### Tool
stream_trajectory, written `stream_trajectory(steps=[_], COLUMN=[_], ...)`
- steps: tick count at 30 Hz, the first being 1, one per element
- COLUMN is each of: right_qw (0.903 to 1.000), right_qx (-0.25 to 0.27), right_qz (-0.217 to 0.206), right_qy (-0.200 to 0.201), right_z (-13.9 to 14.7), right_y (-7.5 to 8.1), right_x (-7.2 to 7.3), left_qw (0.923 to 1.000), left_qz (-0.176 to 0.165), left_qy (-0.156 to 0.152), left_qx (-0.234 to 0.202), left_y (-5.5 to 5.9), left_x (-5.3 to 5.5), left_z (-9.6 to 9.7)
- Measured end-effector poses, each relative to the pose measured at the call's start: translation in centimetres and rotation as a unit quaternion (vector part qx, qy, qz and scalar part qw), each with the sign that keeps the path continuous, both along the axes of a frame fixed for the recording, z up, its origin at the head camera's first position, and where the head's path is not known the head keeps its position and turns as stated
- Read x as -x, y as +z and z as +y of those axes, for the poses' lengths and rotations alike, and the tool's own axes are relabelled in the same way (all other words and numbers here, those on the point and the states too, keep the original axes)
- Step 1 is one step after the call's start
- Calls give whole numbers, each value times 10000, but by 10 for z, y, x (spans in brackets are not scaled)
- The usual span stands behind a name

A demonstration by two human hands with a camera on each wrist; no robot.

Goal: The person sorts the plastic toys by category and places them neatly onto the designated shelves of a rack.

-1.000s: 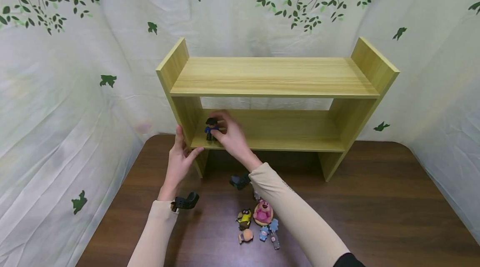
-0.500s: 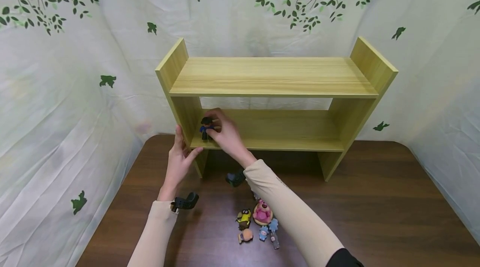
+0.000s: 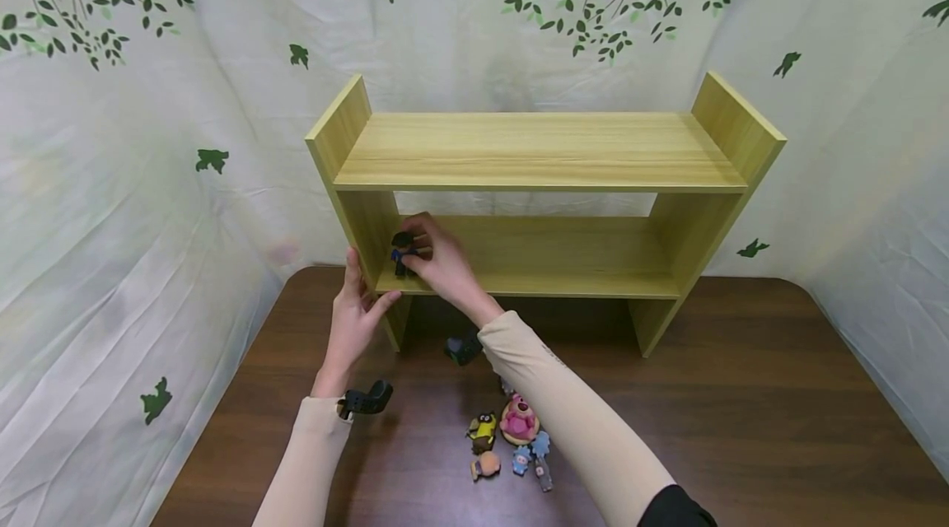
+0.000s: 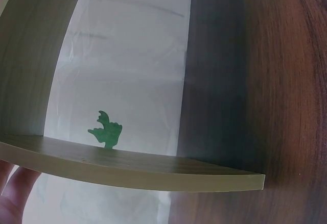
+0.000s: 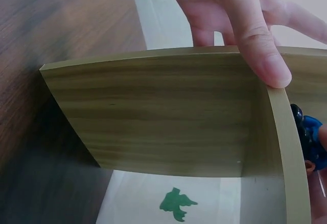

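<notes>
A brown desk [image 3: 741,395] carries a pale wooden two-level shelf [image 3: 541,148]. The left hand [image 3: 352,325] grips the left side panel of this shelf, its thumb on the front edge of the lower board. The right hand [image 3: 445,263], its fingers bent and nearly closed, pinches a small figurine [image 3: 399,257]. This figurine has a black top of the head, a blue upper body and dark legs, and it is upright. It is at the fingertips, between the right hand and the left side panel, at the left end of the lower board; if its feet touch the board, I cannot tell.
</notes>
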State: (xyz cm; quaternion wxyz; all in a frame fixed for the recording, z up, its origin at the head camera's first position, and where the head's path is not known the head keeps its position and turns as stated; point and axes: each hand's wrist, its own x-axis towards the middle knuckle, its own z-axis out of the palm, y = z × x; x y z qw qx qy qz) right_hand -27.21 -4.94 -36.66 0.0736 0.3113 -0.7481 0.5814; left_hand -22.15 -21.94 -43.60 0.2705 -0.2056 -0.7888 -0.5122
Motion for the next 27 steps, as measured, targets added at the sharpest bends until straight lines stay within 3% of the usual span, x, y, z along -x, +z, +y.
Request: stream_trajectory(steps=[15, 23, 27], right_qw=[9998, 9997, 9995], right_qx=[-50, -57, -18], right_qz=[60, 8, 18], right_qy=[171, 238, 320], right_z=[-2, -2, -1], right_y=[-1, -1, 0], right_x=[2, 1, 0], left_qw=[10000, 9997, 9996], left_qz=[80, 230, 246], left_qy=[-18, -67, -97], left_qx=[-11, 77, 40], left_y=[-1, 23, 25], left_x=[0, -18, -19], left_z=[0, 11, 12])
